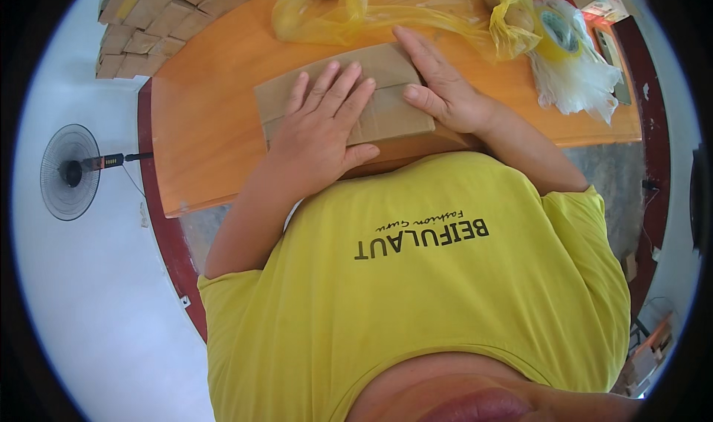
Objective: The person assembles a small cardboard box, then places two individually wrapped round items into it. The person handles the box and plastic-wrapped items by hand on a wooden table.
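A closed brown cardboard box [398, 113] sits at the near edge of the orange table, close against my body. Its top flaps are folded down and meet along a seam. My left hand [328, 121] lies palm down across the left part of the lid, fingers spread and covering part of the seam. At the box's right end, my right hand [445, 91] grips the edge, its thumb on the lid and its fingers along the side. The box's contents are hidden.
Beyond the box, a yellow plastic bag [418, 10] with roundish things inside spreads over the table [206, 138]. A tape roll [560, 32] rests on a clear plastic bag [579, 85] at right. Stacked cardboard boxes [150, 21] rise far left; a fan [71, 172] stands left.
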A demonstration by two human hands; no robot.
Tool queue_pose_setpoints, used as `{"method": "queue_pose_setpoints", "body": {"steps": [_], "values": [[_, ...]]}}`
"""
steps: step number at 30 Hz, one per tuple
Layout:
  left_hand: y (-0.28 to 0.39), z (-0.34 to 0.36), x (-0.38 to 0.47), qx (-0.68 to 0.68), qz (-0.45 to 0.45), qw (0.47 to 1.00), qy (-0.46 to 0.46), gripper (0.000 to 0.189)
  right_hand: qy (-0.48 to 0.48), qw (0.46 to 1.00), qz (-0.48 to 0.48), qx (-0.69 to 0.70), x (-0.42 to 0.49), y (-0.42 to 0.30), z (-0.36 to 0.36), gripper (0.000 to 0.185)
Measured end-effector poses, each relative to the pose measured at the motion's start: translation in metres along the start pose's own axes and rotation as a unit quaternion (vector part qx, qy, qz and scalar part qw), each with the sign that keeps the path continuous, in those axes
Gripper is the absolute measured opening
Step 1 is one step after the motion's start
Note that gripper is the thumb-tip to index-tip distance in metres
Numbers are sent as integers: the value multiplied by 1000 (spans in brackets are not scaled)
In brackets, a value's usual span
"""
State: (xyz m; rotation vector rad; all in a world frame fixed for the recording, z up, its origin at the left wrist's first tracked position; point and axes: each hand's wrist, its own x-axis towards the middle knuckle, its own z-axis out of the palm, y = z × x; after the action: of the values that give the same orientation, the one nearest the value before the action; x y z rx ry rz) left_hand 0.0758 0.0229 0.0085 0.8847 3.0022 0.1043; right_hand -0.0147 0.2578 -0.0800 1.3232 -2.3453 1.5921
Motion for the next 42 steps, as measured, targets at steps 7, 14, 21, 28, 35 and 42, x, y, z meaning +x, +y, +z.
{"method": "queue_pose_setpoints", "body": {"steps": [7,14,21,28,35,42], "values": [[12,0,34,17,43,999,-18,86,81,977,179,84,0,-21,-35,46],[18,0,60,9,79,997,-25,85,-83,982,147,-85,4,-19,-64,24],[25,-11,75,0,77,996,-50,74,-115,976,165,-80,-3,9,-26,22],[33,-29,88,3,137,986,-96,55,-71,985,68,-143,-10,14,-22,18],[42,-28,93,64,158,981,-88,46,-41,963,88,-251,-9,15,-27,17],[52,-18,100,132,143,971,-138,38,40,970,46,-234,-11,16,-27,14]]}}
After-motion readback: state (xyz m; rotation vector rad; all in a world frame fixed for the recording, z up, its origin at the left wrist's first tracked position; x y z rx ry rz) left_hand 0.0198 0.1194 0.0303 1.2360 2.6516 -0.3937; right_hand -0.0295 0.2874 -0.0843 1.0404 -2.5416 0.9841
